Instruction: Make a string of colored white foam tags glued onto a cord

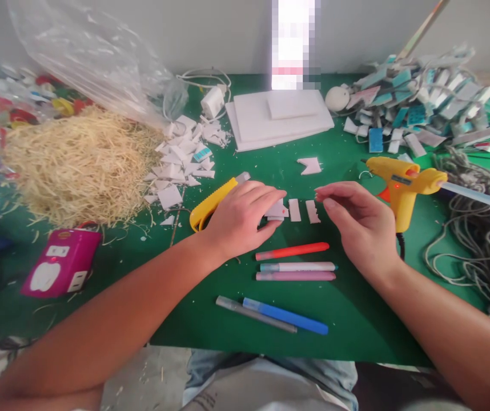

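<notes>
Left hand (243, 216) holds a red-dotted piece (277, 210); two cut strips (294, 210) at its three o'clock look unmarked; right hand (362, 220) narrow, contents unclear.

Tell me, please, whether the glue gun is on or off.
On, it seems: a small red light glows on the side of the glue gun. Whether it is hot, I cannot tell.

I work at a green table (369, 337). At the frame's left lie a straw heap (82, 165) and a magenta socket block (60, 262); upper centre, white boards (279, 128); upper right, a scrap heap (420, 108); right, grey cord (485, 240) and a yellow glue gun (403, 185); centre, a yellow cutter (213, 202), two small white strips (295, 210) and, below, five pens (295, 276).
</notes>
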### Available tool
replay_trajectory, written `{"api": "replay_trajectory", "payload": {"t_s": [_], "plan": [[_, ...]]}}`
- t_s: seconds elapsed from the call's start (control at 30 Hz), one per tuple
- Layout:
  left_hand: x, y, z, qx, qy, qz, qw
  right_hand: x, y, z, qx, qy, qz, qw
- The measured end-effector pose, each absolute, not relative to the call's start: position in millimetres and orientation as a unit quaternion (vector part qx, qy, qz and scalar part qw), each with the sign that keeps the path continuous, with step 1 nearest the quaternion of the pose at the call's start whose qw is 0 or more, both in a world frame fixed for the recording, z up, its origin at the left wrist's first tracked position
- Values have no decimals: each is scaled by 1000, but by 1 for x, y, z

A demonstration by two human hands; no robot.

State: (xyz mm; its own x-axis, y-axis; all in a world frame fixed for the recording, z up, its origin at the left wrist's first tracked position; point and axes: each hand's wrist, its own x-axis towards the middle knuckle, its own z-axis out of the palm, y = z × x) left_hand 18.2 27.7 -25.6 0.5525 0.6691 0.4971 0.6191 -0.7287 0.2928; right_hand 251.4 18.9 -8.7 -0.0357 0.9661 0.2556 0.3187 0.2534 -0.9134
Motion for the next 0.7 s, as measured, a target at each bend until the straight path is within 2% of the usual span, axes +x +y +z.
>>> {"api": "replay_trajectory", "payload": {"t_s": [0.17, 0.27, 0.33, 0.43, 0.5, 0.57, 0.7], "plan": [[20, 30, -27, 880, 361, 307, 33, 252, 19, -10, -508, -644, 332, 466], [23, 26, -23, 861, 364, 347, 77, 254, 19, -11, -501, -658, 318, 463], [27, 20, -17, 809, 395, 397, 177, 255, 19, -11, -476, -688, 295, 461], [34, 8, -6, 621, 453, 458, 446, 254, 19, -8, -406, -770, 224, 437], [40, 2, 0, 491, 444, 468, 586, 253, 17, -6, -360, -818, 172, 415], [44, -1, 3, 403, 420, 467, 666, 251, 14, -4, -332, -843, 137, 400], [51, -4, 4, 327, 391, 453, 732, 249, 11, -3, -317, -858, 102, 391]]}}
